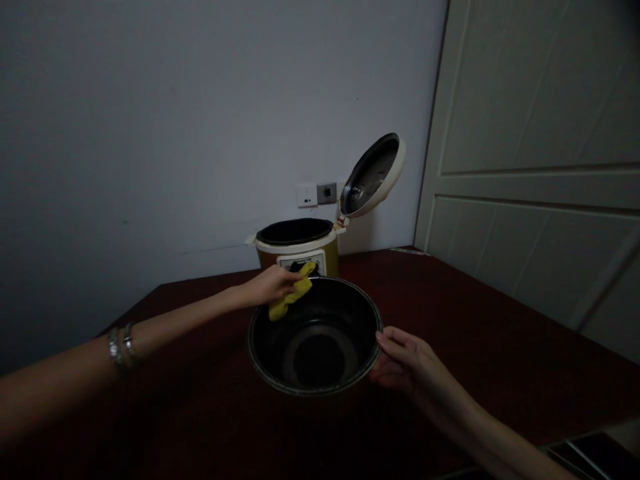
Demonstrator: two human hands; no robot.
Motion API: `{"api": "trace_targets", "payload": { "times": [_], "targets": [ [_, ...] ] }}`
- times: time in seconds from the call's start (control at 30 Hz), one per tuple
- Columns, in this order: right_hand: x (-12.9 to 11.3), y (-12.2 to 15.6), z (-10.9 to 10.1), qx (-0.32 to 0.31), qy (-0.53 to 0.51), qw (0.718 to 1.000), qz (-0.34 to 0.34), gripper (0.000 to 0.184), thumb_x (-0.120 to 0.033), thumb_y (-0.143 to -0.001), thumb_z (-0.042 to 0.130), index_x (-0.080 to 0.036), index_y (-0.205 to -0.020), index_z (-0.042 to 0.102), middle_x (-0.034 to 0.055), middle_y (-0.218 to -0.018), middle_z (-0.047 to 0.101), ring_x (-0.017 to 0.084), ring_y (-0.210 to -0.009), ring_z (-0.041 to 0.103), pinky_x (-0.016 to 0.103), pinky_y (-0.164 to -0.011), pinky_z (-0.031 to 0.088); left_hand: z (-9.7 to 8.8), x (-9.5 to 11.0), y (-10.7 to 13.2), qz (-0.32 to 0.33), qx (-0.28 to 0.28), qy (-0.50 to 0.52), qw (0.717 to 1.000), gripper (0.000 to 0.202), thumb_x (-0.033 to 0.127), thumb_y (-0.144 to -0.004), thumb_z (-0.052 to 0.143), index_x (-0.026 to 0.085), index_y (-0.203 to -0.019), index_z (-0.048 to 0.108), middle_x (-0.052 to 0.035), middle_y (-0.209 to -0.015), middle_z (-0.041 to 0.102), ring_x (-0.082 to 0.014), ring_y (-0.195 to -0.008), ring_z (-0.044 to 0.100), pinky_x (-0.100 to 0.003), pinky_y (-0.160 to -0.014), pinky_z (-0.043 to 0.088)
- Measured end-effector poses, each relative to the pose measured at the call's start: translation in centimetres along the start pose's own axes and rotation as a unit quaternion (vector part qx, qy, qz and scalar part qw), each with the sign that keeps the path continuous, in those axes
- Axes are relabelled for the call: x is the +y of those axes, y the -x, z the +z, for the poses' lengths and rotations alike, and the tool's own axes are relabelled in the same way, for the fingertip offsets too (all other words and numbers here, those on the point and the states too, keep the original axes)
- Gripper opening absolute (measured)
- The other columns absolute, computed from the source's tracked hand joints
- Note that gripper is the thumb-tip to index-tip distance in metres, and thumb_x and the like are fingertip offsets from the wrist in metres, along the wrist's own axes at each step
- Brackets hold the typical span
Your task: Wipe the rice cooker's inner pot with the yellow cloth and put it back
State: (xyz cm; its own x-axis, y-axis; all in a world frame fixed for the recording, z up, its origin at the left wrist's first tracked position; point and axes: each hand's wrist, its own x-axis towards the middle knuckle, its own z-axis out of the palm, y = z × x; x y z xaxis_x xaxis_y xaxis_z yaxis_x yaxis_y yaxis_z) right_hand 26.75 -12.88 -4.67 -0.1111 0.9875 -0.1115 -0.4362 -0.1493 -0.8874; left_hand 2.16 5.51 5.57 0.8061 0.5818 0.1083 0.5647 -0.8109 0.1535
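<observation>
A dark round rice cooker inner pot point(320, 360) faces me with its mouth tilted toward the camera. My right hand point(405, 357) grips the pot's right rim, thumb on the edge and fingers behind the outer wall. In my left hand point(273, 285) is a yellow cloth point(291, 300), pinched at the pot's far left rim and hanging partly inside. Just behind stands the rice cooker point(265, 252), its lid point(373, 177) raised to the right. The pot and left hand cover part of its front panel.
The dark red tabletop point(200, 373) spreads beneath the pot. Wall sockets point(315, 194) sit behind the cooker on a pale wall point(175, 133). A panelled door point(525, 147) borders the right side. A dark object point(595, 453) lies at the lower right corner.
</observation>
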Motion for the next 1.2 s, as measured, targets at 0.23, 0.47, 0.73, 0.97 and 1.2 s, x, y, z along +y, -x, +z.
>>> {"api": "trace_targets", "payload": {
  "times": [0.23,0.47,0.73,0.97,1.2],
  "targets": [
    [0.1,0.0,-0.1,0.001,-0.008,1.0,-0.001,0.036,-0.043,-0.068,0.075,-0.017,-0.074,0.051,0.0003,-0.063,0.065,0.01,-0.055,0.063,0.018,-0.051,0.049,-2.1,1.3,4.1,-0.155,-0.018,-0.013,0.988,0.028,0.03,-0.075,0.055,0.011,-0.09,0.07,-0.0007,-0.061,0.063,-0.0103,-0.053,0.05,-0.021,-0.052,0.036],
    [-0.1,0.1,-0.1,-0.001,-0.013,1.0,0.002,0.034,-0.04,-0.065,0.079,-0.017,-0.073,0.054,0.0013,-0.066,0.066,0.012,-0.058,0.064,0.022,-0.056,0.052,-2.8,6.6,7.7,-0.201,-0.029,-0.11,0.973,0.021,0.025,-0.077,0.056,0.014,-0.062,0.065,0.003,-0.048,0.049,-0.0071,-0.044,0.034,-0.023,-0.047,0.025],
    [-0.3,0.4,0.2,0.018,-0.025,1.0,0.004,0.037,-0.038,-0.058,0.083,-0.017,-0.073,0.056,0.0014,-0.066,0.066,0.013,-0.057,0.064,0.021,-0.056,0.053,-2.4,11.4,10.1,-0.199,-0.051,-0.14,0.969,0.027,0.029,-0.083,0.051,0.016,-0.067,0.068,-0.002,-0.058,0.06,-0.0088,-0.044,0.04,-0.023,-0.046,0.025],
    [-0.3,0.6,0.3,0.026,-0.028,0.999,0.01,0.035,-0.033,-0.061,0.082,-0.017,-0.075,0.054,0.0024,-0.066,0.067,0.012,-0.056,0.065,0.019,-0.054,0.054,-1.5,14.1,10.9,-0.189,-0.04,-0.153,0.969,0.029,0.028,-0.086,0.048,0.015,-0.075,0.071,-0.0049,-0.063,0.065,-0.0104,-0.049,0.051,-0.023,-0.047,0.028],
    [-0.7,0.5,0.0,0.001,0.003,1.0,0.016,0.029,-0.029,-0.069,0.076,-0.017,-0.079,0.051,0.0019,-0.067,0.067,0.012,-0.057,0.066,0.019,-0.055,0.054,1.1,18.0,9.1,-0.088,-0.051,-0.155,0.983,0.025,0.028,-0.088,0.047,0.016,-0.086,0.069,-0.0081,-0.074,0.07,-0.0175,-0.062,0.064,-0.025,-0.053,0.04]
  ]
}}
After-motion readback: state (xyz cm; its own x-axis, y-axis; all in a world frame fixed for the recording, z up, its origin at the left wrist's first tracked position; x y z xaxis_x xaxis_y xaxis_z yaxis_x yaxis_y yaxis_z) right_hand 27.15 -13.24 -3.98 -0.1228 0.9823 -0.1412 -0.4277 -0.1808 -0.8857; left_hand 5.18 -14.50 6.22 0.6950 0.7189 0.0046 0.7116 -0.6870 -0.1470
